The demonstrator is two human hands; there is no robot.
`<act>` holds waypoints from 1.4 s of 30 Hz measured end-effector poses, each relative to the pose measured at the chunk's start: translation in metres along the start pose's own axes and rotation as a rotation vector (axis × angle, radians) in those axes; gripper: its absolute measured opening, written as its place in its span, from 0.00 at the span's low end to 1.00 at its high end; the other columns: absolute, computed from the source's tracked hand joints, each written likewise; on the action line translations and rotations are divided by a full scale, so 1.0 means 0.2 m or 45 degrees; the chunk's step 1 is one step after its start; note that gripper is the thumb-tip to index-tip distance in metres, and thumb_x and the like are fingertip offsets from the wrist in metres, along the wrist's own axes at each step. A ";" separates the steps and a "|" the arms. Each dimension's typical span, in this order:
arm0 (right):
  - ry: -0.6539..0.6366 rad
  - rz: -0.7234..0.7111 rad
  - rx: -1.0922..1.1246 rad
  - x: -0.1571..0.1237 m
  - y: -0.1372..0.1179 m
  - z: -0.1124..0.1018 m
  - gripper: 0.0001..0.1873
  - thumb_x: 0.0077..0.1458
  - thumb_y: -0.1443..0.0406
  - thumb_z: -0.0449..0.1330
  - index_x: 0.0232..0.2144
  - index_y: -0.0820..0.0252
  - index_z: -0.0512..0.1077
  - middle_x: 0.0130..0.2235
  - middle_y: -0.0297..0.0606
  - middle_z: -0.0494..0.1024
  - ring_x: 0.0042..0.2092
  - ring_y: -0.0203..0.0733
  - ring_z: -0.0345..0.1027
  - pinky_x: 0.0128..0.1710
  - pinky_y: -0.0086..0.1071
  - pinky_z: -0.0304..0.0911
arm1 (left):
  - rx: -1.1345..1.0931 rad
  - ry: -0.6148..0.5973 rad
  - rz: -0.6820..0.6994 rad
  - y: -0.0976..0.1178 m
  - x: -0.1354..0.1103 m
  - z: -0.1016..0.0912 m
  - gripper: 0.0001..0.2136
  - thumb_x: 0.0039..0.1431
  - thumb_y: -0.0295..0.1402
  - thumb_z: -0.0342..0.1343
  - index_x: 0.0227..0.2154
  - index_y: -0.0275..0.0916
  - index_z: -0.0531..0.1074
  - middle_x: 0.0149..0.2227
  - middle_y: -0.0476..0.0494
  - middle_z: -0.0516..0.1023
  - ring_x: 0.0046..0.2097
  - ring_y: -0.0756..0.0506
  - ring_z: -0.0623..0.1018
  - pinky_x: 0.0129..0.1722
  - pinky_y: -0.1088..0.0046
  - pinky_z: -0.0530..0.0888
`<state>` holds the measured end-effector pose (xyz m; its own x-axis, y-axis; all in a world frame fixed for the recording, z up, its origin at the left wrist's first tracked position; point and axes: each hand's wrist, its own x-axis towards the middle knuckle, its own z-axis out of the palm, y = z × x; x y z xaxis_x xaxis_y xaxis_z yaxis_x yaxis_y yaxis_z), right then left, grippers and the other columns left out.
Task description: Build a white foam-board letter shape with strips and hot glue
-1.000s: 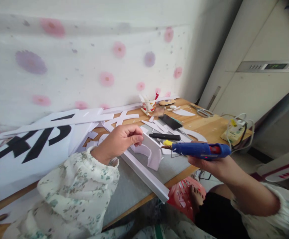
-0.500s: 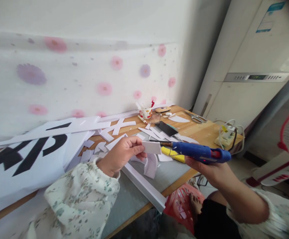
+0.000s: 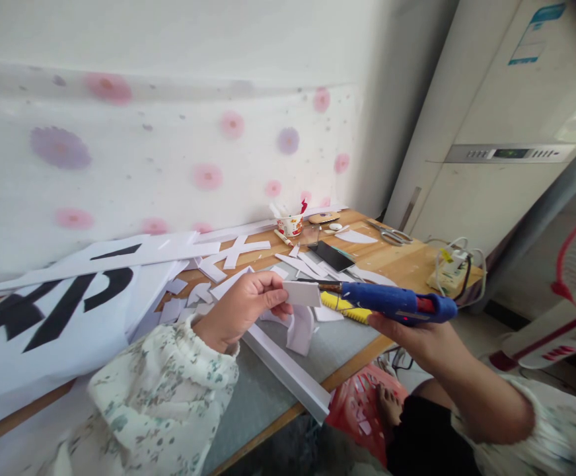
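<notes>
My left hand (image 3: 241,307) pinches a small white foam-board piece (image 3: 302,293) above the table. My right hand (image 3: 419,334) grips a blue glue gun (image 3: 397,302) held level, its metal nozzle (image 3: 328,286) touching the right edge of that piece. Under them a curved white piece (image 3: 302,332) stands on a grey mat (image 3: 268,370), beside a long white strip (image 3: 288,373). A yellow-handled tool (image 3: 340,305) lies just below the glue gun.
White sheets with black letters (image 3: 55,301) cover the table's left. Farther back lie white offcuts (image 3: 238,251), a paper cup (image 3: 290,225), a phone (image 3: 331,255), scissors (image 3: 392,233) and a power strip (image 3: 449,274). A red basket (image 3: 360,400) sits below the table edge. A tall white appliance (image 3: 496,132) stands right.
My left hand lifted the small white piece off the table, and the glue gun's nozzle came up against it. In the last half second almost nothing moved.
</notes>
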<state>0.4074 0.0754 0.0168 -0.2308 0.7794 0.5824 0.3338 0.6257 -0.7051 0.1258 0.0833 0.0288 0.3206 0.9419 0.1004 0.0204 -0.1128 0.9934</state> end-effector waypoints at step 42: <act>-0.170 -0.192 -0.061 -0.03 -0.02 0.10 0.07 0.50 0.71 0.60 0.32 0.55 0.69 0.34 0.36 0.74 0.35 0.42 0.70 0.35 0.35 0.66 | -0.903 0.265 -0.209 0.00 -0.04 0.21 0.19 0.47 0.33 0.66 0.19 0.37 0.58 0.12 0.60 0.57 0.15 0.59 0.55 0.17 0.83 0.53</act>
<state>0.3895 0.0678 0.0078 -0.3992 0.6763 0.6190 0.3286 0.7358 -0.5921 0.1630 0.0626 0.0261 0.1788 0.9773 -0.1136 -0.5845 0.1984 0.7868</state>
